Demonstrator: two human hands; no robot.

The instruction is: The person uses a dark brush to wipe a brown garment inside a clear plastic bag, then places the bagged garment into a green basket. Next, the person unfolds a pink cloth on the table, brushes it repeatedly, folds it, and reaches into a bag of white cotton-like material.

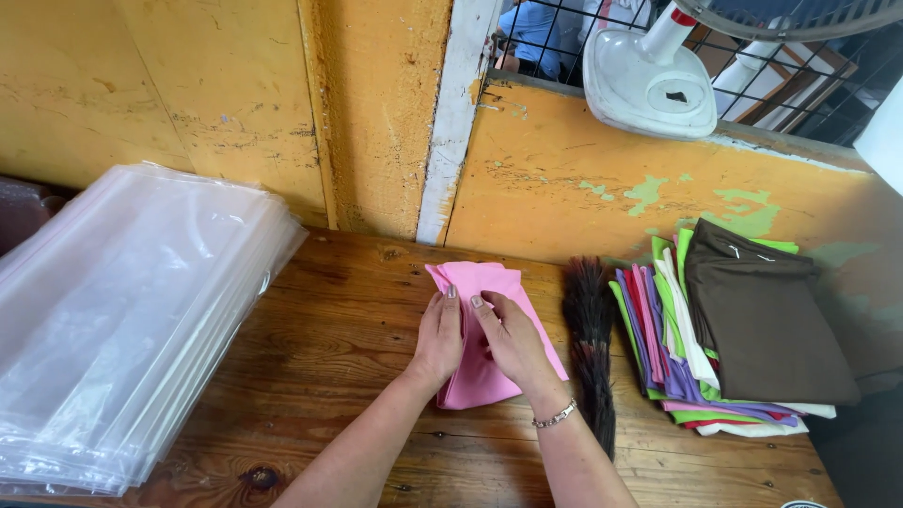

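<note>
A folded pink cloth (475,282) lies on the wooden table (339,329) in the middle of the view. My left hand (440,337) rests flat on its left side, fingers together and pointing away from me. My right hand (511,341), with a metal bracelet at the wrist, presses down on the cloth's middle and right part. Both hands lie side by side on the cloth, thumbs nearly touching. The near end of the cloth shows below my left palm.
A thick stack of clear plastic bags (122,320) fills the table's left side. A dark bristle brush (591,339) lies just right of the cloth. Further right sits a pile of folded coloured cloths (752,329), brown on top. A white fan base (649,85) stands on the yellow wall ledge.
</note>
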